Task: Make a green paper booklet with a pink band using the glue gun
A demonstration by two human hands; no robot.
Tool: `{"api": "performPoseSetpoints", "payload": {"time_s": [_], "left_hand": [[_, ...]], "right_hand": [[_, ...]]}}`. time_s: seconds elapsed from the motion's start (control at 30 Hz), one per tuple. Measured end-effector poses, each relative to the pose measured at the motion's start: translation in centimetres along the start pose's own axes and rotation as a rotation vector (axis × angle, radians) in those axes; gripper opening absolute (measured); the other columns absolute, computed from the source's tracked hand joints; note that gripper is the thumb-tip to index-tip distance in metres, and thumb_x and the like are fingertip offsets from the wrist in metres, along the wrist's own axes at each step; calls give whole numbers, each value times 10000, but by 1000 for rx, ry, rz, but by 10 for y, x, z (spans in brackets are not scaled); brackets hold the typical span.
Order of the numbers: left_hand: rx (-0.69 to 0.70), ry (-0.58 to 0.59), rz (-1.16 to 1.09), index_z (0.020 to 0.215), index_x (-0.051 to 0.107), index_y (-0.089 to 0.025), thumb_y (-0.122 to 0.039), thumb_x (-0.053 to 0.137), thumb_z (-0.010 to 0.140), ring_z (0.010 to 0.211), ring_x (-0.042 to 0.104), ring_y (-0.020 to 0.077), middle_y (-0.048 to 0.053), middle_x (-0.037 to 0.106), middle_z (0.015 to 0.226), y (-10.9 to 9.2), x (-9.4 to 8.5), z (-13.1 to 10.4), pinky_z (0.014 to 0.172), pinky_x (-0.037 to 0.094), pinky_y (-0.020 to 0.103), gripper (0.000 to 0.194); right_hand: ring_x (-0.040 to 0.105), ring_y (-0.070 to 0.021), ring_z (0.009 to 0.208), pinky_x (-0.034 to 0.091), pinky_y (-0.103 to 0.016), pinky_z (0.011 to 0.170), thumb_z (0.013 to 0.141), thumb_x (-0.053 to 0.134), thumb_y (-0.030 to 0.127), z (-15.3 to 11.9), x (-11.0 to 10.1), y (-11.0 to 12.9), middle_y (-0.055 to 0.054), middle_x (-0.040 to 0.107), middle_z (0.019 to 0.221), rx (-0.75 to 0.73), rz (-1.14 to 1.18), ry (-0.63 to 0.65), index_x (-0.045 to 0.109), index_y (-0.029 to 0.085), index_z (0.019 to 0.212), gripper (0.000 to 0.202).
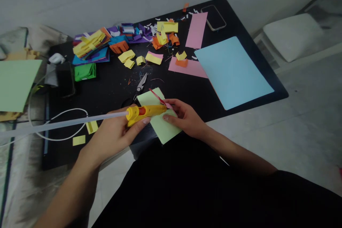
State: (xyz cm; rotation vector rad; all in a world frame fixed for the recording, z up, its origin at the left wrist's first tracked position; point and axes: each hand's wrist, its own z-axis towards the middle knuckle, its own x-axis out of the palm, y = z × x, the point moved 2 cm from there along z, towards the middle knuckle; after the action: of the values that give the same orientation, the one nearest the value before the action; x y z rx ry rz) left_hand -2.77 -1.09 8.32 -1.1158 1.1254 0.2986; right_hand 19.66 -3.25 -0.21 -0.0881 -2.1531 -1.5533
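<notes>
My left hand [114, 131] is wrapped round a yellow glue gun [146, 111], with a long translucent glue stick [80, 120] running out of its back to the left. The gun's nozzle points right, at the fingers of my right hand [187, 117]. That hand pinches a light green paper [167, 126] near its right edge, together with a small pink piece [171, 109]. A thin red strip [157, 95] lies across the top of the green paper. Scissors [141, 82] rest on the black table just beyond the paper.
Stacks of folded coloured paper [91, 46] stand at the back left of the black table [107, 94]. Yellow and orange pieces and scraps lie mid-back. A blue sheet [233, 73], pink strips [197, 30] and a phone [213, 17] are on the right. A white cable [77, 109] loops at left.
</notes>
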Motion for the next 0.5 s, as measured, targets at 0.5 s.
{"api": "performPoseSetpoints", "payload": {"time_s": [0.5], "left_hand": [[-136, 6, 37, 741, 617, -211, -528, 565, 997, 448, 448, 119, -49, 485, 555, 10, -11, -16, 446, 351, 253, 411]], "right_hand": [[733, -200, 979, 636, -356, 865, 836, 859, 373, 0, -9, 2, -47, 750, 1170, -49, -53, -47, 650, 262, 1299, 520]]}}
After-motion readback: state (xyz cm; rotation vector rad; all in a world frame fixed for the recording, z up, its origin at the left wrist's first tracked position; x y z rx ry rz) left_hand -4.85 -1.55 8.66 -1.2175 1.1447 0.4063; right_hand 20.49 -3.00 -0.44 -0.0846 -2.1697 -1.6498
